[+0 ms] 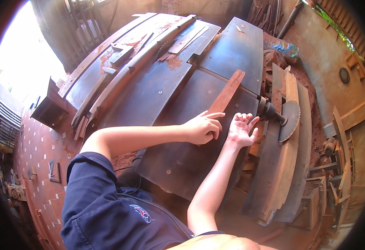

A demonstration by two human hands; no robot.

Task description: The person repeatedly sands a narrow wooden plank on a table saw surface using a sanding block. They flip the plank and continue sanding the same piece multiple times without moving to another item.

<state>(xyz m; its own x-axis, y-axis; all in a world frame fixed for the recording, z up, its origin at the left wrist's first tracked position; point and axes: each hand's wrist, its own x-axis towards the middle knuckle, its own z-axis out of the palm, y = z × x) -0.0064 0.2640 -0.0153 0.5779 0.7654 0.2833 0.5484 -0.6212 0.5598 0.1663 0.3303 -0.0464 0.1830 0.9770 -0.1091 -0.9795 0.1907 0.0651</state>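
Observation:
A reddish-brown wooden board lies slantwise on the dark metal machine table. My left hand is over the board's near end, its index finger stretched across the wood and the other fingers curled down round it. That end of the board is hidden under the hand. Close by on the right, my right hand is turned palm up, with its fingers loosely bent and apart and nothing in it. Right of this hand, a round toothed saw blade sits on a metal spindle at the table's side.
A long raised fence crosses the table, with thin wood offcuts and sawdust beyond it. Long planks lie below the saw blade. Scrap wood is piled at the right, near the wall. A tiled floor extends at the left.

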